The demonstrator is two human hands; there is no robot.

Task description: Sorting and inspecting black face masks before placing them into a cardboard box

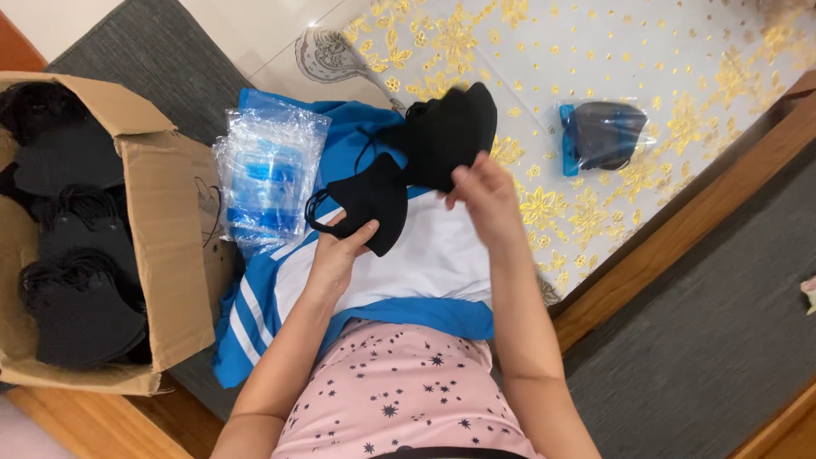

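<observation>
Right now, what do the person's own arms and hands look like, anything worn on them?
Both arms are bare from the elbow down; no sleeves reach the forearms in view. The left hand and right hand wear no gloves, and no rings, watch or bracelet show. The nails look short and unpainted, though that detail is small. The only clothing in view is a pink top with dark stars.

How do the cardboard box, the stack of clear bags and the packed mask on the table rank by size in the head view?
1. Cardboard box
2. Stack of clear bags
3. Packed mask, though it lies farther away.
</observation>
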